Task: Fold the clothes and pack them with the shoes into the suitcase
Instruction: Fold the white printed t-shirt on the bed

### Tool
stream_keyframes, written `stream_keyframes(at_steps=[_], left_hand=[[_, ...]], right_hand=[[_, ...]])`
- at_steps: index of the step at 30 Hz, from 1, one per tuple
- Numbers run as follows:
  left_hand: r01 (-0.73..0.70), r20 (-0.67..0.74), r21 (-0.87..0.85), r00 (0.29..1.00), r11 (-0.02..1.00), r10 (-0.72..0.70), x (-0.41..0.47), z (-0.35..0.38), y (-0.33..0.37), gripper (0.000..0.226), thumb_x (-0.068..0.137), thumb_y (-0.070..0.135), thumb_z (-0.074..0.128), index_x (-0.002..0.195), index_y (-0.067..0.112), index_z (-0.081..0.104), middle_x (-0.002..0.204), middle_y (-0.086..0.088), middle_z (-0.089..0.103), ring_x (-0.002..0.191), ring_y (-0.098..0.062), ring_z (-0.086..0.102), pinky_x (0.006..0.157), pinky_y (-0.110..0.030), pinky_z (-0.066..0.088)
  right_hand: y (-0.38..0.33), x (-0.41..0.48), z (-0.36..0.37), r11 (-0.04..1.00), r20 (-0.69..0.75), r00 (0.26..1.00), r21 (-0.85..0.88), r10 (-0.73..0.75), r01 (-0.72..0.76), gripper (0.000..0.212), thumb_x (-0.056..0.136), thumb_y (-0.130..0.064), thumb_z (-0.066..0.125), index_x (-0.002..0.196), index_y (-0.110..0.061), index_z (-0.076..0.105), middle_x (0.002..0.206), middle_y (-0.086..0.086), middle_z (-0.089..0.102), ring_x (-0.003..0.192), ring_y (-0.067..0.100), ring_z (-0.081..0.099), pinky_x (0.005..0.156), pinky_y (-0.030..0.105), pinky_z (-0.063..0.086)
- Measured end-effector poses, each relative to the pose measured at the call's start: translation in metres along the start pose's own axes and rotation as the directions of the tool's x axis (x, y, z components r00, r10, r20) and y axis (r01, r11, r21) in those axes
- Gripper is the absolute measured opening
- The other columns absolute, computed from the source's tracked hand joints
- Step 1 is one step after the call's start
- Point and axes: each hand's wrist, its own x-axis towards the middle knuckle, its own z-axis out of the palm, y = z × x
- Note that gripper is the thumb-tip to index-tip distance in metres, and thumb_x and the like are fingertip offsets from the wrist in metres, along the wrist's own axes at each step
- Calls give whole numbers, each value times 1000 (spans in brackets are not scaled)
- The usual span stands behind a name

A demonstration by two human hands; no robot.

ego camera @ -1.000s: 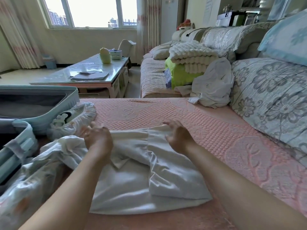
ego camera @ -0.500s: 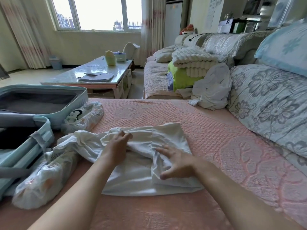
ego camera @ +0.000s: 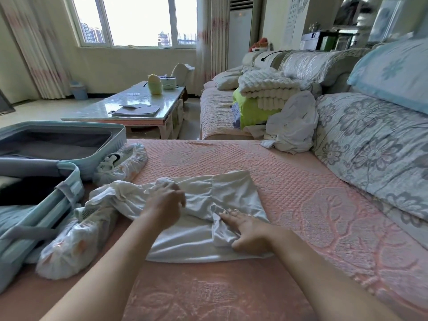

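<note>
White garment (ego camera: 208, 218) lies on the pink quilted sofa cover (ego camera: 301, 205), partly folded — right portion flat and squared, left portion bunched and trailing toward the suitcase (ego camera: 69, 144).

Right hand (ego camera: 247, 228): palm down, fingers (ego camera: 229, 213) spread flat, pinning a small raised fold near the garment's middle. Not clenched; pressing, not gripping.

Left hand (ego camera: 166, 205): fingers curled on the rumpled left part of the cloth. View is motion-blurred, so cannot tell whether cloth is actually pinched or only being swept.

Surroundings: suitcase open at the left edge of the sofa, both halves visible. Two shoes in printed covers — far shoe (ego camera: 122, 163) touching the suitcase shell, near shoe (ego camera: 76, 246) beside the lower half, with the garment's loose end resting against it. More unfolded white clothing (ego camera: 291, 128) heaped further back, against the floral cushion (ego camera: 375, 154).

Judgement, step in hand: bring the left side over onto the flat panel.

Notes for doing it well:
- Keep the right palm as the anchor so the finished half does not creep.
- Shake out and flatten the bunched end before folding; folded as is, it will trap a lump.
- Lift the loose end clear of the near shoe first, otherwise it may drag.
- Match the fold's edge to the right edge, then smooth from the centre outward.
- Aim for a rectangle narrower than the suitcase half.
</note>
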Motion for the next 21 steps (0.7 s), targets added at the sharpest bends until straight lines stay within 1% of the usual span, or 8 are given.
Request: stream_keyframes(at_steps=[2,4,6,10,12,17,19,21], left_hand=[[-268,-64,-163,963,950,260,-8,2,31,15,82,29,66,95,36,64,121,13,57,116,-12,44,100,-35,40],[-383,51,-261,911,886,409,-19,13,60,37,74,44,69,109,38,60,120,9,54,111,-12,44,95,-32,43],[-371,198,-313,875,875,442,-26,29,79,47,72,42,70,117,35,58,116,4,52,107,-15,47,91,-29,44],[-342,129,-377,901,861,414,-25,31,87,19,86,13,68,102,23,74,90,8,55,84,-14,56,77,-23,41],[-309,155,-372,909,875,387,-28,21,90,17,86,17,66,97,27,76,83,13,54,78,-11,56,73,-22,43],[-141,536,-385,771,912,345,-37,5,94,23,90,40,64,80,22,75,75,8,71,63,-3,61,64,-16,48],[-75,420,-396,871,915,253,-27,6,93,32,95,42,59,78,20,73,71,6,69,59,-5,60,59,-18,45],[-110,155,-301,974,947,163,-14,9,94,28,98,40,54,87,21,72,85,5,70,78,-12,64,66,-24,44]], right_hand=[[5,-8,-2,998,15,999,-53,28,-27,98,84,-28,60,159,-41,-1,168,-7,-6,154,10,-7,125,35,0],[12,-14,-1,988,23,996,-137,81,-78,101,84,-22,62,160,-36,-3,168,-5,-9,154,12,-9,125,37,-3],[19,-19,1,977,0,992,-176,123,-121,94,90,-15,59,161,-29,-1,168,-1,-9,154,14,-7,124,34,-4],[22,-29,-4,985,-98,989,-124,112,-124,64,98,-5,47,157,-28,33,166,5,22,151,22,25,120,30,20],[22,-32,-7,983,-130,986,-142,101,-119,56,96,-8,51,145,-34,52,154,2,45,140,24,44,114,30,34],[20,-31,-9,981,-220,961,-70,164,-184,32,90,-25,50,106,-31,77,113,-9,73,104,19,66,89,28,52],[19,-23,-11,978,-329,933,-92,149,-188,28,89,-27,49,94,-23,76,99,-1,72,91,23,65,77,30,52],[17,-9,-10,985,-394,910,-59,127,-163,30,93,-28,48,107,-26,74,110,0,72,100,23,65,86,33,53]])
